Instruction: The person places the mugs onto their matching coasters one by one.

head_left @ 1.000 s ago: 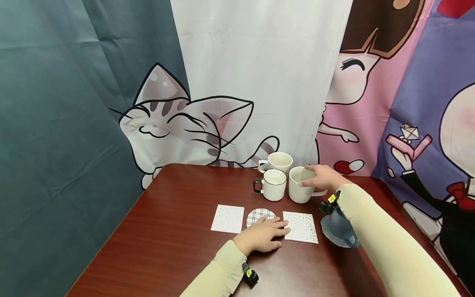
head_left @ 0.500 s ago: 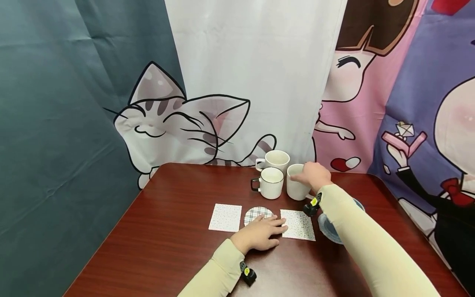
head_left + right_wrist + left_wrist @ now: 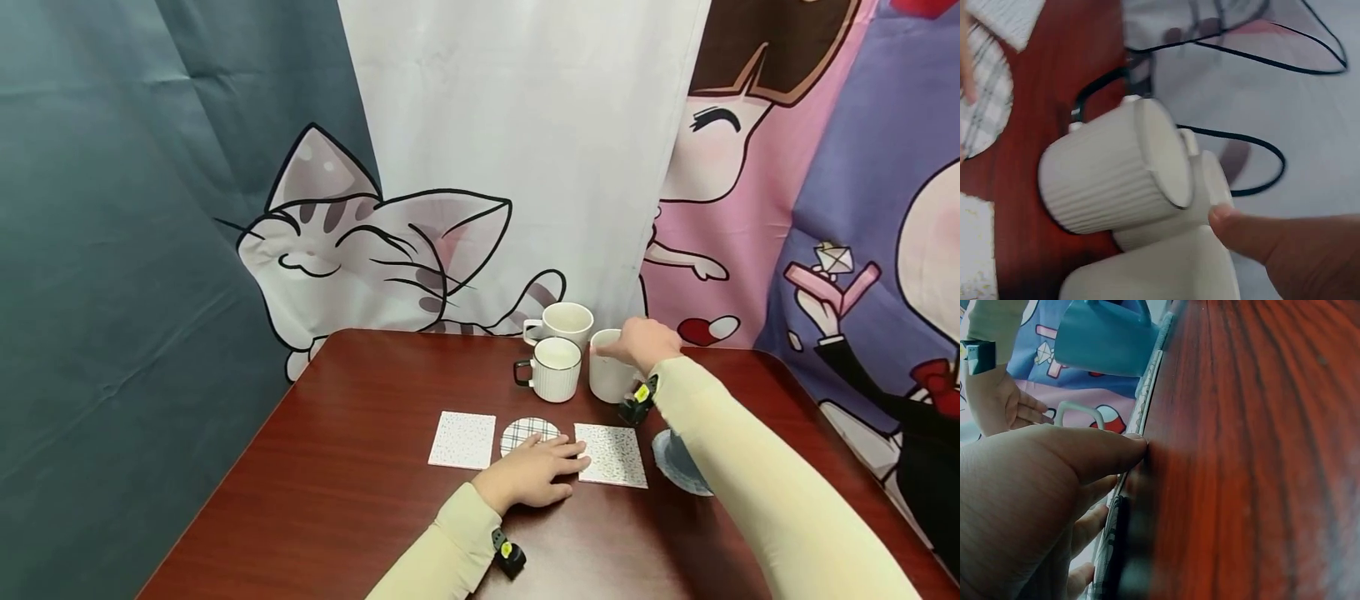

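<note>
Over the right-hand plain white mug (image 3: 609, 379) is my right hand (image 3: 651, 342), its thumb reaching across the mouth. In the right wrist view the thumb (image 3: 1250, 234) lies at the rim; contact there is unclear. The left wrist view shows the fingers loosely bent above the mug's handle (image 3: 1079, 407). My left hand (image 3: 534, 475) lies with fingers spread over the round plaid coaster (image 3: 525, 432), its fingertips at the edge of a speckled square coaster (image 3: 617, 454). A ribbed white mug (image 3: 556, 375) with a black handle stands beside the plain one.
Another white mug (image 3: 567, 321) stands behind the ribbed one. A second square coaster (image 3: 462, 440) lies at left. Right of the coasters, a blue cup (image 3: 1107, 340) stands on a round blue-grey base (image 3: 672, 473), partly behind my right sleeve. A printed curtain (image 3: 450, 125) backs the brown table (image 3: 337, 467).
My right hand has shifted slightly over the plain mug, its fingers turning from spread in view to hidden behind the hand. The mugs and my left hand keep their places.
</note>
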The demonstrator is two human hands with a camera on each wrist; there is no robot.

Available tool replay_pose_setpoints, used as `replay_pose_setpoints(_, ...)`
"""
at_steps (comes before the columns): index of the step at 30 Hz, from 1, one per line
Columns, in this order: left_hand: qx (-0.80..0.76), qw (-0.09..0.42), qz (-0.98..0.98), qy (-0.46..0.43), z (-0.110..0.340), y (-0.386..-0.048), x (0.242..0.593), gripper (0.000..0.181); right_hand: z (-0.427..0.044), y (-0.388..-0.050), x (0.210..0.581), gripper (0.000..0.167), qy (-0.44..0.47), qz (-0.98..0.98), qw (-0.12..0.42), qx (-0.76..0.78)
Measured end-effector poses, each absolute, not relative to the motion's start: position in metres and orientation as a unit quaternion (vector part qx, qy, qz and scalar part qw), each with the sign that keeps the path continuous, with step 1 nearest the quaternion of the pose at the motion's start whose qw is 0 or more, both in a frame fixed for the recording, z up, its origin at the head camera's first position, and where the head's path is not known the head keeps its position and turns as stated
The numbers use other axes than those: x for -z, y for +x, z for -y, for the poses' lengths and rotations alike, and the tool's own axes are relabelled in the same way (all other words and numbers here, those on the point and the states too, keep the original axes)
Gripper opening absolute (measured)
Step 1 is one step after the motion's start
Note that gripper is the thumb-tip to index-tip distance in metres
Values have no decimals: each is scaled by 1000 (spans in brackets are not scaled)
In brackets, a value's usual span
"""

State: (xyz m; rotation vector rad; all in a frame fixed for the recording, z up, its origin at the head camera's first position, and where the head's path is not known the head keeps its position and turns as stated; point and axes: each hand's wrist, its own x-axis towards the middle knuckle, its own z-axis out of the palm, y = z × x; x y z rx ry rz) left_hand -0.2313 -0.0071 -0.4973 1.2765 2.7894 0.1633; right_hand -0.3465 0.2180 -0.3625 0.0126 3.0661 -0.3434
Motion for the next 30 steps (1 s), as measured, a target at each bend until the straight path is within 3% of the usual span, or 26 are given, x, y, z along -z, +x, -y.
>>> replay_pose_setpoints(4,-54,33,-907,415,6,-232,498,53,-233,-356,359,83,-77,-982,42,167)
replay_pose_setpoints(8,-52,35,-909,411,7,-233,498,53,-244,-368,366,94,-146,-964,93,203)
replay_pose_setpoints(14,-55,38,-907,416,7,-233,498,53,-252,-376,375,93,-147,-955,148,209)
replay_pose_setpoints(25,-62,34,-905,420,6,-231,497,52,-239,-365,373,87,-119,-979,98,133)
replay_pose_setpoints(30,-57,26,-905,420,6,-232,497,52,-222,-355,370,73,-59,-990,82,102)
